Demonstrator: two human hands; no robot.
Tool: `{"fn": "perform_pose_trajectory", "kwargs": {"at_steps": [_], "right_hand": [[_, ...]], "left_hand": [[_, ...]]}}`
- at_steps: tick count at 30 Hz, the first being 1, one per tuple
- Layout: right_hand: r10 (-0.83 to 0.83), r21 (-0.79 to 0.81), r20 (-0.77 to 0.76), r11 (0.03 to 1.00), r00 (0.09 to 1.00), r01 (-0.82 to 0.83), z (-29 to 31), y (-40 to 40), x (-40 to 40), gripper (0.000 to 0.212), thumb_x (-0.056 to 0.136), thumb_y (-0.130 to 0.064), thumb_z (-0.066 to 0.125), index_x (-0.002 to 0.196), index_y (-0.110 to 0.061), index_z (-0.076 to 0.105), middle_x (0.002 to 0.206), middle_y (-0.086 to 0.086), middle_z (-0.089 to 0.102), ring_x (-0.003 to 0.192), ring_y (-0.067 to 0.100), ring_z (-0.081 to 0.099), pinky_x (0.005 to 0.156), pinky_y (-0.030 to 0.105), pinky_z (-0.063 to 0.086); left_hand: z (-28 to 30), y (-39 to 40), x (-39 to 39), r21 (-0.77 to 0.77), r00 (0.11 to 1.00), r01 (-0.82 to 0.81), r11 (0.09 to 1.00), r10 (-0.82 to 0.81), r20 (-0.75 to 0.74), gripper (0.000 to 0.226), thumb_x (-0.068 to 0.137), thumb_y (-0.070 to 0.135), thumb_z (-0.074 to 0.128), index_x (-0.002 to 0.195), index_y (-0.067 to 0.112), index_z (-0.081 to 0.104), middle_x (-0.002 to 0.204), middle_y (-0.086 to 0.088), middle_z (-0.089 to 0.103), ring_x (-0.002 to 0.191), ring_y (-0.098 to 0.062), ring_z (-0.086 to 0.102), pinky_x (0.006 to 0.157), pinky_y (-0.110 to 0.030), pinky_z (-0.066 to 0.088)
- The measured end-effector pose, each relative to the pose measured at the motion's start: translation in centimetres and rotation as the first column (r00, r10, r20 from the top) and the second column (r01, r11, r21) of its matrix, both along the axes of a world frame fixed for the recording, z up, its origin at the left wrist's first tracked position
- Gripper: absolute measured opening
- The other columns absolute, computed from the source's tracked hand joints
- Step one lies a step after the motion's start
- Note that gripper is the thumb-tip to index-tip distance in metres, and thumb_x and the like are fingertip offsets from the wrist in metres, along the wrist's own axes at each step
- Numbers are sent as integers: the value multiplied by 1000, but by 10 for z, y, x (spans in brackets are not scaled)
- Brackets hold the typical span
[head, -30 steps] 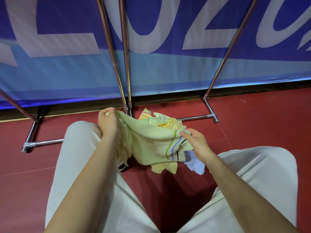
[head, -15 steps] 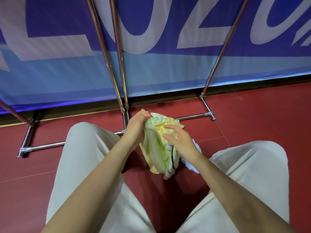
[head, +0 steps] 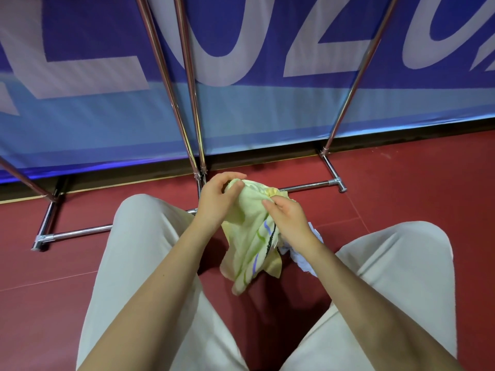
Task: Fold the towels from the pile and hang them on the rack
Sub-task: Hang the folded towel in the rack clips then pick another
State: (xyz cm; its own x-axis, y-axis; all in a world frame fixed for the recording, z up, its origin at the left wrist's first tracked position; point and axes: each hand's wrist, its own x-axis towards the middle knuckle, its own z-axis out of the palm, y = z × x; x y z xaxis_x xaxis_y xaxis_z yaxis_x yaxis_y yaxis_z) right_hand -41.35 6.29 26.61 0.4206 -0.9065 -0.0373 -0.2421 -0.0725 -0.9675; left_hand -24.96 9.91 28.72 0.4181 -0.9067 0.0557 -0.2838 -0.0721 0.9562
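Pinching top edge of pale yellow-green towel (head: 249,236) with left hand (head: 217,202), thumb and fingers curling round bunched cloth. Right hand (head: 288,223) gripping same towel just beside it, fingers closing over fold near striped border (green, blue, black lines). Towel hanging between knees, lower corner dangling above red floor (head: 401,183). Pile (head: 308,253) of white and yellow cloth lying behind it, partly hidden. Chrome rack (head: 192,108) standing beyond hands, before blue banner (head: 267,116).

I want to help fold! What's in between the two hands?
The head view shows the yellow-green towel bunched between the left hand and right hand; both hold it.
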Motion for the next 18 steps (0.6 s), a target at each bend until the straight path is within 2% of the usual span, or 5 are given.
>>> {"fn": "perform_pose_trajectory", "kwargs": {"at_steps": [6, 8, 10, 14, 18], "right_hand": [[-80, -9, 19, 997, 997, 80, 5, -9, -17, 32, 96, -18, 56, 73, 4, 53, 59, -4, 40, 59, 7, 37, 59, 24, 34], [-108, -12, -3, 994, 994, 108, 5, -10, -22, 29, 96, -20, 55, 77, 1, 58, 57, -3, 46, 57, 6, 42, 58, 22, 37], [-134, -14, -26, 991, 991, 134, 5, -10, -25, 27, 96, -21, 56, 77, -3, 60, 58, 2, 49, 56, 7, 45, 57, 19, 38], [-193, -29, -17, 981, 981, 192, 3, -11, -31, 26, 95, -21, 57, 76, -4, 60, 61, 11, 48, 59, 15, 46, 57, 19, 38], [-274, -13, 52, 961, 960, 275, 6, -13, -38, 23, 94, -21, 59, 74, -12, 65, 59, 2, 50, 59, 11, 47, 57, 15, 40]], "left_hand": [[-3, 2, 9, 60, 979, 123, 991, -131, 159, 12, 88, 14, 68, 98, 16, 73, 99, 7, 68, 97, -6, 60, 89, -20, 42], [-4, 3, 9, 94, 971, 146, 985, -161, 176, 4, 87, 20, 70, 88, 16, 72, 88, 10, 67, 82, -1, 59, 77, -17, 42], [-6, 4, 10, 158, 965, 161, 974, -189, 180, 18, 85, 28, 72, 75, 15, 65, 74, 13, 62, 67, 2, 54, 64, -15, 40], [-6, 6, 14, 250, 963, 185, 950, -226, 145, 35, 83, 30, 74, 65, 16, 49, 63, 12, 47, 61, -5, 44, 58, -20, 34], [-2, 9, 14, 252, 983, 179, 951, -182, -11, 25, 87, 23, 71, 76, 10, 53, 68, 9, 51, 57, -1, 46, 49, -11, 35]]}}
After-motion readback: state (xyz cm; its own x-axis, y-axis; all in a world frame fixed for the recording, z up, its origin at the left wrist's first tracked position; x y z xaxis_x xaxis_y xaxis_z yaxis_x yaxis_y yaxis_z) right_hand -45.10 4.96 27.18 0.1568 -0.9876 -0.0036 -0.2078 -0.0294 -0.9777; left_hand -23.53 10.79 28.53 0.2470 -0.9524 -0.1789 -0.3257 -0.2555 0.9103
